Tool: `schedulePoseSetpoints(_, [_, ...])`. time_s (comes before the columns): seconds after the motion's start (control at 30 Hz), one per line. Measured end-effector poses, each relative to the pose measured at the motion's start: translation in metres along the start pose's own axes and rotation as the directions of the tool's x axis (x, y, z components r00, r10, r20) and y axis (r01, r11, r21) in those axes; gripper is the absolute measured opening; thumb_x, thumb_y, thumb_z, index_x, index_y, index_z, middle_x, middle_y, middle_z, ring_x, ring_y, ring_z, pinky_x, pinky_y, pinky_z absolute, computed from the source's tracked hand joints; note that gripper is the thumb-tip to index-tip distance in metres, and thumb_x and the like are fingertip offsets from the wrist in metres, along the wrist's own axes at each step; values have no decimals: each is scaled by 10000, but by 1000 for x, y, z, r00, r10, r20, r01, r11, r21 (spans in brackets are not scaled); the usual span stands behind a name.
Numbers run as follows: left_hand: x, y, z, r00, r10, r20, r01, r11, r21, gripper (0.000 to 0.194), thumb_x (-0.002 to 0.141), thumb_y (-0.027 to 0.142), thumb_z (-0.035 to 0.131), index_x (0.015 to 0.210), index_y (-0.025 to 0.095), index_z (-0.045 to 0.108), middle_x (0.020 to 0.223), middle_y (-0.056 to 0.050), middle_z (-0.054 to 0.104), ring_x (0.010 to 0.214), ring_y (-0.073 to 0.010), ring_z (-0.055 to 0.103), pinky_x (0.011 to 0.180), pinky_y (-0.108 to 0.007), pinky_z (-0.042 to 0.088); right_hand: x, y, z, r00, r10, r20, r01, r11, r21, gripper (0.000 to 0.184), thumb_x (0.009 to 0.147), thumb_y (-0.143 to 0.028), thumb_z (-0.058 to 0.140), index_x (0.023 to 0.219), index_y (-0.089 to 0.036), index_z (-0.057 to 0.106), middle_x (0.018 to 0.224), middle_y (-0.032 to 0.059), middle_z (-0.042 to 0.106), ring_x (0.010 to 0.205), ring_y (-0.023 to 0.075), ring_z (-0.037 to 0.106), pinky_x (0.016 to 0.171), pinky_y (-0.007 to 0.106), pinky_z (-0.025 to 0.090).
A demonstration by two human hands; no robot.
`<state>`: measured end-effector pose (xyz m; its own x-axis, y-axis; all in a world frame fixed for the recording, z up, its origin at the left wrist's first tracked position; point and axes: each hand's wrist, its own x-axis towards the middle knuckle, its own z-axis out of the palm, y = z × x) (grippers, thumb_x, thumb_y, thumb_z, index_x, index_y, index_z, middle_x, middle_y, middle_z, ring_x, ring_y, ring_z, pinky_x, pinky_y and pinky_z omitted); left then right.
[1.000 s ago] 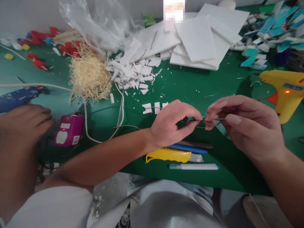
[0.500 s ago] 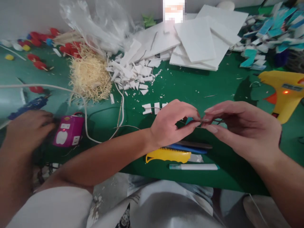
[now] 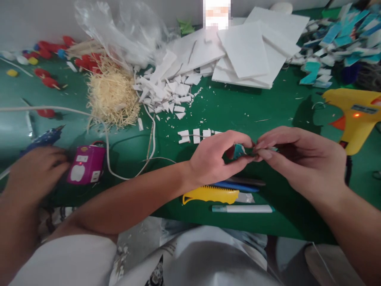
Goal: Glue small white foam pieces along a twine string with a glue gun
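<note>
My left hand [image 3: 218, 157] and my right hand [image 3: 303, 163] meet fingertip to fingertip above the table, both pinching. A small teal piece [image 3: 239, 151] shows inside the curve of my left fingers, and a teal sliver appears by my right fingertips. What exactly is between the tips is mostly hidden by the fingers. Behind my left hand lie white foam pieces [image 3: 196, 136] in a row along a thin strand. Below the hands are a yellow utility knife [image 3: 211, 194] with its blade out, a blue tool [image 3: 241, 186] and a white marker [image 3: 244, 209].
A yellow glue gun [image 3: 354, 115] with a lit light stands right. A person's hand [image 3: 38, 167] is by a blue glue gun [image 3: 44, 139] at left, near a purple power adapter [image 3: 86, 163]. White cord [image 3: 108, 159], straw [image 3: 113, 95], foam scraps [image 3: 166, 91] and foam sheets [image 3: 244, 47] lie around.
My fingertips have shifted slightly and closed together, and more of the teal piece shows by my left fingers. The other person's hand and the blue glue gun have moved a little.
</note>
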<state>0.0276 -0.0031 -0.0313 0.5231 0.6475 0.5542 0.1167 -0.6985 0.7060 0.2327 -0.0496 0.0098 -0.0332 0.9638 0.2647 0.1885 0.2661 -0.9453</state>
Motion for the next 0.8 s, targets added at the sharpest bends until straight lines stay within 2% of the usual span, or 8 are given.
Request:
schedulePoseSetpoints(0.13, [-2, 1, 2, 997, -67, 32, 69, 997, -46, 137, 997, 141, 734, 1081, 218, 659, 983, 42, 821, 578, -21, 599, 586, -149, 520, 2, -3, 2, 997, 68, -25, -65, 992, 111, 105, 873, -224, 903, 822, -267, 822, 794, 2, 796, 662, 125, 747, 636, 230, 685])
schedulePoseSetpoints(0.33, [0, 0, -2, 1000, 2, -15, -2, 1000, -28, 98, 1003, 102, 729, 1011, 192, 692, 944, 27, 822, 669, -42, 670, 650, -145, 538, 1, -2, 2, 994, 107, -14, -104, 983, 151, 72, 869, -231, 915, 882, -275, 859, 827, 0, 818, 647, 125, 765, 629, 223, 683])
schedulePoseSetpoints(0.47, [2, -1, -2, 999, 6, -51, -7, 1000, -20, 83, 1001, 103, 765, 989, 176, 727, 942, 20, 834, 666, -35, 653, 654, -132, 534, 4, -4, 2, 992, 100, -81, -79, 970, 228, 118, 833, -313, 968, 827, -270, 859, 785, -1, 809, 588, 108, 731, 585, 215, 658])
schedulePoseSetpoints(0.6, [3, 0, 1, 995, -44, -84, 44, 999, 2, 72, 1009, 127, 778, 980, 189, 756, 948, 25, 845, 672, -40, 675, 649, -144, 542, 8, -5, 2, 977, 125, -173, -83, 970, 230, 215, 758, -393, 1021, 767, -271, 844, 733, 6, 791, 579, 129, 713, 545, 254, 643])
schedulePoseSetpoints(0.67, [3, 1, 1, 993, -69, -94, 71, 997, 17, 54, 1025, 157, 768, 990, 198, 769, 947, 26, 846, 673, -46, 683, 641, -155, 542, 9, -4, 3, 969, 126, -214, -79, 974, 213, 194, 761, -358, 1015, 766, -273, 841, 730, 9, 789, 585, 140, 712, 542, 273, 637])
schedulePoseSetpoints(0.8, [4, 0, 0, 994, -62, -91, 62, 998, 2, 76, 1012, 129, 765, 981, 198, 769, 944, 34, 844, 688, -45, 692, 655, -152, 550, 8, -1, 3, 960, 111, -258, -65, 981, 182, 140, 780, -181, 939, 766, -269, 831, 735, -3, 784, 594, 134, 714, 550, 268, 629])
